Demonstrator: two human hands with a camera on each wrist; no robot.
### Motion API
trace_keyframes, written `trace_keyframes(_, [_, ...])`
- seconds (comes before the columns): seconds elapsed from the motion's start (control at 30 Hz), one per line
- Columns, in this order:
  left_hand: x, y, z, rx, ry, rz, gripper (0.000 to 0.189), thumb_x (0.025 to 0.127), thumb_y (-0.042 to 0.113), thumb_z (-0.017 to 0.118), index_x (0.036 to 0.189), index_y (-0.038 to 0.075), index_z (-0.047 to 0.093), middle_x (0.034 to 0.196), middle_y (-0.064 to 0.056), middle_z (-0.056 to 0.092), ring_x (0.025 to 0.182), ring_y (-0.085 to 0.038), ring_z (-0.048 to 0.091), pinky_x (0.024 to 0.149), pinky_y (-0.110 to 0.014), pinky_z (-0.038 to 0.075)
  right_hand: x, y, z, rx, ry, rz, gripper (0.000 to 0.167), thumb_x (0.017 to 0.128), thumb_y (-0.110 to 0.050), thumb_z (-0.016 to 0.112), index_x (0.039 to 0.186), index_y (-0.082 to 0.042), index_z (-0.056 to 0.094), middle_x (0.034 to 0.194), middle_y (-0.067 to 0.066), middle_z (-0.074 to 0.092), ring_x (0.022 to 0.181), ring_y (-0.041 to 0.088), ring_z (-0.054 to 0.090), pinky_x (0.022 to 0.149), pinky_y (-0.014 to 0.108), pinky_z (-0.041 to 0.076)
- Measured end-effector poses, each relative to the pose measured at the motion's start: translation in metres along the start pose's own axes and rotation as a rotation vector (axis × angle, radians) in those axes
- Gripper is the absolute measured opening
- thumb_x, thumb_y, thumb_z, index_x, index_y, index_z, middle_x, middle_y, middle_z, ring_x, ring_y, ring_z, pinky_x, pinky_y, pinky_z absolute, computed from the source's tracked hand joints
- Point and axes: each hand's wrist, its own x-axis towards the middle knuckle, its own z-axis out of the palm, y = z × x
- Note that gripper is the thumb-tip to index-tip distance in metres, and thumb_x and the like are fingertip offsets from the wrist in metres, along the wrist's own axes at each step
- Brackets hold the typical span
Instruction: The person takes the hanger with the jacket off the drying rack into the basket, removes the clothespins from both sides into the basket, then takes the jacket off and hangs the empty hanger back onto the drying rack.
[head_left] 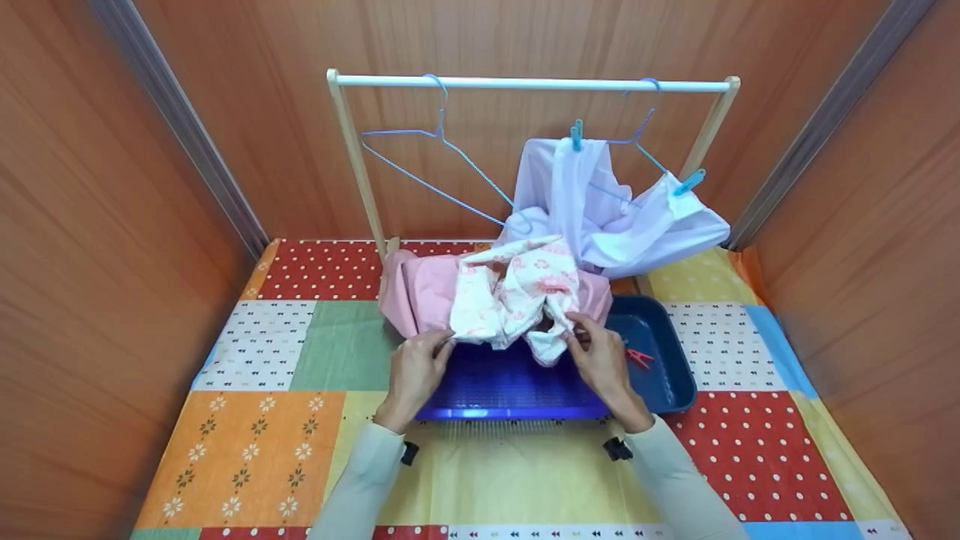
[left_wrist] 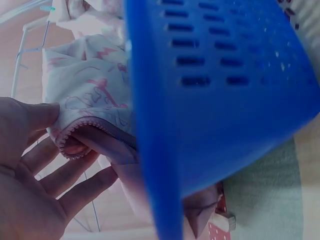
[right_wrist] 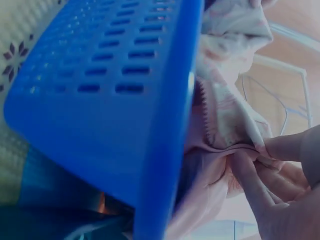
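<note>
A white garment with a pink print (head_left: 544, 274) lies bunched across the back of a blue slotted basket (head_left: 517, 390). My left hand (head_left: 418, 367) pinches its left edge between thumb and fingers; the left wrist view shows a serrated trim (left_wrist: 75, 137) along that edge. On the other side my right hand (head_left: 600, 360) pinches the garment's near right edge, and the right wrist view shows thumb and forefinger closed on the fabric. Behind and under the print spreads pink cloth (head_left: 420, 289), draped over the basket's far part.
Behind stands a clothes rack (head_left: 525, 82) with a bare hanger (head_left: 442, 142) at left. White cloth (head_left: 570, 187) hangs at right, held by blue clothespins (head_left: 577, 136). A dark blue tray (head_left: 660, 337) with a red clothespin (head_left: 639, 357) sits right of the basket. Wooden panels enclose three sides.
</note>
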Motion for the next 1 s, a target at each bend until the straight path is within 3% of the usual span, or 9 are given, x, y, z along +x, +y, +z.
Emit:
trace_keyframes(0.23, [-0.010, 0.004, 0.012, 0.043, -0.114, 0.031, 0.008, 0.089, 0.018, 0.071, 0.094, 0.016, 0.077, 0.088, 0.001, 0.076, 0.082, -0.023, 0.073, 0.069, -0.045, 0.057, -0.012, 0.001, 0.014, -0.090, -0.106, -0.075, 0.030, 0.087, -0.006, 0.072, 0.117, -0.008, 0.069, 0.092, 0.011, 0.076, 0.080, 0.022, 0.073, 0.071, 0.039, 0.059])
trace_keyframes(0.4, [-0.013, 0.005, 0.015, 0.068, -0.252, 0.007, 0.010, 0.092, 0.021, 0.068, 0.087, 0.017, 0.075, 0.081, 0.002, 0.073, 0.076, -0.024, 0.071, 0.066, -0.046, 0.055, -0.017, 0.000, 0.015, -0.106, -0.281, -0.057, 0.029, 0.089, -0.007, 0.070, 0.118, -0.008, 0.068, 0.098, 0.008, 0.074, 0.083, 0.019, 0.070, 0.076, 0.039, 0.058])
trace_keyframes(0.5, [-0.013, 0.006, 0.013, 0.080, -0.338, -0.017, 0.014, 0.094, 0.024, 0.065, 0.091, 0.016, 0.076, 0.086, 0.000, 0.075, 0.080, -0.026, 0.072, 0.068, -0.047, 0.055, -0.017, -0.001, 0.010, -0.121, -0.383, -0.023, 0.030, 0.091, -0.010, 0.068, 0.121, -0.008, 0.067, 0.097, 0.007, 0.073, 0.081, 0.017, 0.067, 0.075, 0.038, 0.057])
trace_keyframes(0.57, [-0.012, 0.006, 0.011, 0.075, -0.359, -0.027, 0.017, 0.094, 0.026, 0.065, 0.098, 0.014, 0.076, 0.095, -0.003, 0.076, 0.086, -0.027, 0.073, 0.073, -0.047, 0.056, -0.014, -0.001, 0.005, -0.129, -0.406, -0.002, 0.029, 0.092, -0.011, 0.067, 0.121, -0.008, 0.067, 0.097, 0.007, 0.074, 0.079, 0.016, 0.068, 0.074, 0.038, 0.057])
trace_keyframes(0.73, [-0.003, 0.001, 0.000, 0.022, -0.320, -0.065, 0.019, 0.094, 0.024, 0.065, 0.104, 0.011, 0.076, 0.100, -0.007, 0.076, 0.091, -0.029, 0.073, 0.079, -0.048, 0.057, 0.001, 0.001, -0.009, -0.131, -0.326, -0.001, 0.024, 0.091, -0.011, 0.067, 0.114, -0.007, 0.070, 0.095, 0.010, 0.076, 0.079, 0.021, 0.073, 0.071, 0.041, 0.059])
trace_keyframes(0.87, [0.005, -0.010, -0.009, -0.013, -0.220, -0.076, 0.017, 0.093, 0.017, 0.065, 0.104, 0.010, 0.075, 0.101, -0.008, 0.076, 0.092, -0.029, 0.072, 0.079, -0.048, 0.056, 0.016, 0.005, -0.020, -0.109, -0.229, -0.007, 0.023, 0.088, -0.007, 0.066, 0.111, -0.005, 0.071, 0.092, 0.011, 0.076, 0.080, 0.025, 0.073, 0.071, 0.042, 0.059])
trace_keyframes(1.0, [0.013, -0.026, -0.016, -0.040, -0.122, -0.084, 0.018, 0.089, 0.012, 0.067, 0.105, 0.007, 0.074, 0.104, -0.011, 0.075, 0.097, -0.031, 0.071, 0.081, -0.048, 0.055, 0.031, 0.017, -0.027, -0.067, -0.172, 0.016, 0.024, 0.088, -0.005, 0.065, 0.112, -0.003, 0.070, 0.099, 0.015, 0.075, 0.087, 0.029, 0.073, 0.074, 0.043, 0.060])
